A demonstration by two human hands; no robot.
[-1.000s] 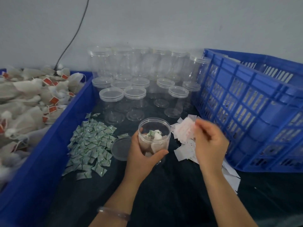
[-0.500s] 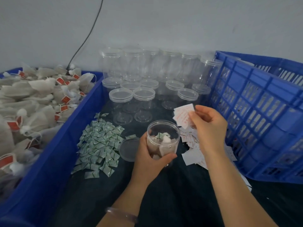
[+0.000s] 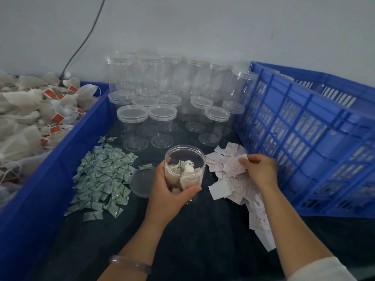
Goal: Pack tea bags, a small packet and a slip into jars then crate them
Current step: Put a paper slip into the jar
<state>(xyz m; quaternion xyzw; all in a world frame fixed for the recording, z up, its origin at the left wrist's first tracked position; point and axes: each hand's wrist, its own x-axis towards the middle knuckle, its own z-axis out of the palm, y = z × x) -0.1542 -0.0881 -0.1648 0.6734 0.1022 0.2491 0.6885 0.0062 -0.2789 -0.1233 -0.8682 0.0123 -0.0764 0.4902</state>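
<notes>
Half a second ago the right hand point(image 3: 260, 171) held a white printed paper slip up above the jar's rim; now it is back down on the loose pile of white paper slips point(image 3: 233, 179) on the dark desk point(image 3: 203, 230), its grip pinching the edge of one slip point(image 3: 233, 165) that lies against the heap. Whether this is the same slip set down again or a fresh one being sorted out, I cannot tell. No slip can be made out in the jar, so that step looks undone. The left hand point(image 3: 170, 191) has kept its grip closed around the clear round plastic jar point(image 3: 184, 169), held upright just above the desk, between the slips and the scatter of small green-and-white packets point(image 3: 103, 175). Inside it lie pale mesh tea bags and one green packet on top. Its clear round lid point(image 3: 142, 182) lies flat just left of it. The empty lidded clear jars point(image 3: 162, 112) wait behind, the blue plastic bin of tea bags point(image 3: 30, 118) stands at the left and the blue lattice crate point(image 3: 304, 128) at the right. By my judgement, dropping in the slip comes next, then the lid and the crate.
</notes>
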